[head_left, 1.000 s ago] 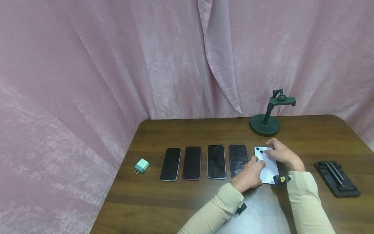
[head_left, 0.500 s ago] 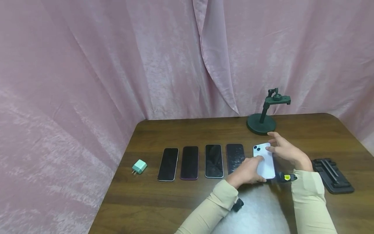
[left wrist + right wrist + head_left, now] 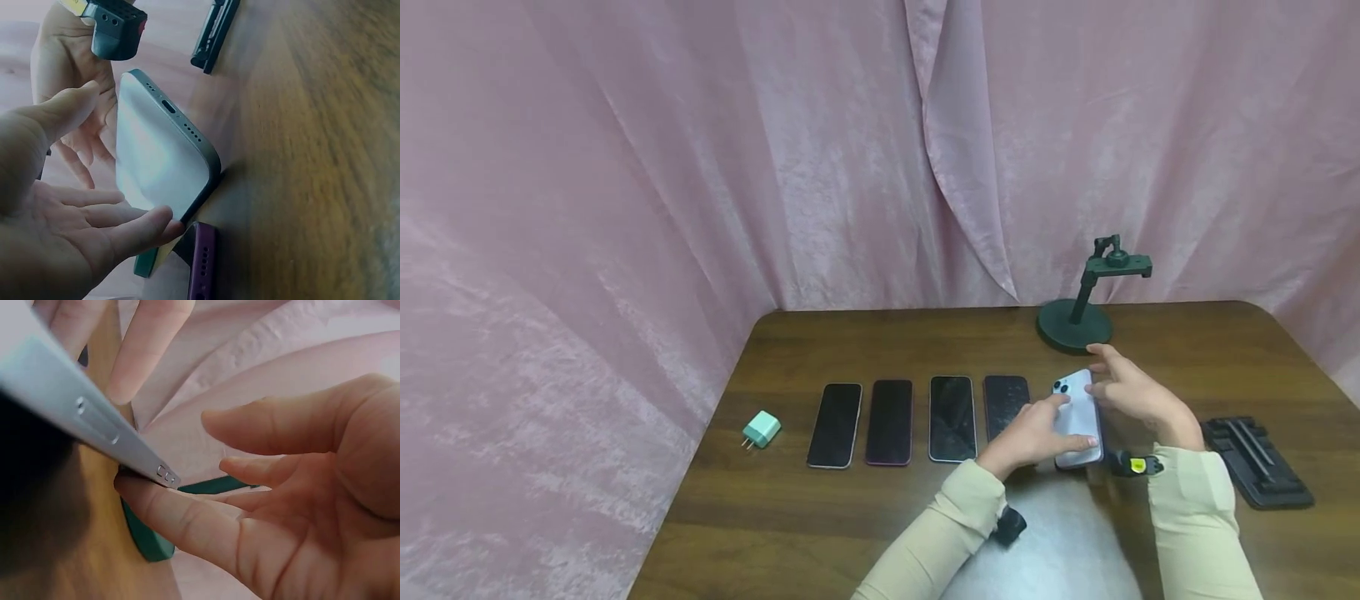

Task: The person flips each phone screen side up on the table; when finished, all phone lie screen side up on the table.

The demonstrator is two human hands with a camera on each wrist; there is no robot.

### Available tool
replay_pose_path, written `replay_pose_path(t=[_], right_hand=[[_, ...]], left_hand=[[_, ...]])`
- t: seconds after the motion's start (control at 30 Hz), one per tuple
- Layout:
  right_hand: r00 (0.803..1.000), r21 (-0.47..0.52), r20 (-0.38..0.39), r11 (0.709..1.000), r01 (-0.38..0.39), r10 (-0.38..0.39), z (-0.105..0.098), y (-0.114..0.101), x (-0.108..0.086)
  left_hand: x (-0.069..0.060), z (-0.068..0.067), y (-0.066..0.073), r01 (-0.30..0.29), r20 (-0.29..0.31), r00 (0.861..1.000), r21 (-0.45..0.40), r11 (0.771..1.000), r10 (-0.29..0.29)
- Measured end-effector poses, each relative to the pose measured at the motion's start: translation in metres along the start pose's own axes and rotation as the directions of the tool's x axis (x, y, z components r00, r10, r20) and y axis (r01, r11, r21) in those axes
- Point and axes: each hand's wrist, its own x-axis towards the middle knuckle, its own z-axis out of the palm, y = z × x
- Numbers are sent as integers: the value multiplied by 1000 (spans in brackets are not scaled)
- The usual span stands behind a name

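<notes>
A pale smartphone, back with camera lenses showing, is tilted with its right edge raised off the table. My right hand is at that edge; in the right wrist view an outstretched finger touches the edge with the side buttons, while the thumb stays apart. My left hand is at the lower left side of the phone. The left wrist view puts its fingertips at the low edge of the phone, its thumb away from the phone.
Several dark-screened phones lie in a row to the left, the nearest a scratched phone. Beyond them is a mint charger plug. A green phone stand rises behind the hands. A folded black stand lies right. Pink curtains hang behind.
The pale phone has gone from lying flat to tilted, its right edge lifted. My left thumb has spread over its lower end, and the right hand has shifted slightly right.
</notes>
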Motion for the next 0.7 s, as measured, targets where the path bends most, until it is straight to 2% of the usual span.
replay_pose_path(t=[0.17, 0.3, 0.5, 0.63, 0.7], right_hand=[[999, -53, -10, 997, 51, -51, 0, -4, -2], [998, -41, 2, 997, 65, -65, 1, -7, -1], [999, -60, 10, 997, 48, -48, 6, -7, 3], [997, -57, 52, 996, 62, -59, 11, -4, 8], [995, -61, 80, 996, 62, -57, 13, -2, 10]], left_hand=[[3, 2, -1, -28, -3, 1000, -67, 997, 28], [5, 1, -1, -10, -4, 1000, -141, 990, 10], [5, -4, -4, 28, 11, 1000, -312, 950, -26], [4, -10, -8, 35, 5, 999, -375, 926, -36], [3, -11, -9, 35, 12, 999, -422, 906, -33]])
